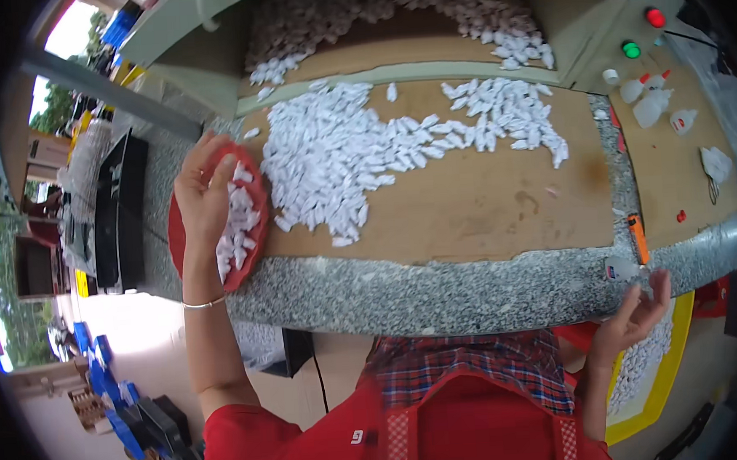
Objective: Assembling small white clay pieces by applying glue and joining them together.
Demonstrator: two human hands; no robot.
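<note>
The left hand (203, 188) lies spread over the left rim of a red oval tray (253, 205), fingers loosely apart and resting on the tray and the small white pieces in it (235, 230); whether any piece is pinched under the fingers cannot be told. The tray is shallow, smooth plastic, sitting at the left near corner of the brown board (485, 197), partly over the speckled grey stone edge of the bench (440, 289). Just right of the tray spreads a broad heap of the same white pieces (330, 161), small, glossy and pillow-shaped, thinning into a band toward the far right. The right hand (635, 315) hangs off the near right edge of the bench, fingers open and curled, holding nothing that shows, just below an orange tube-like item (637, 239). Beneath it sits a yellow tray of white pieces (651, 373). Far right stand small white squeeze bottles (649, 99).
</note>
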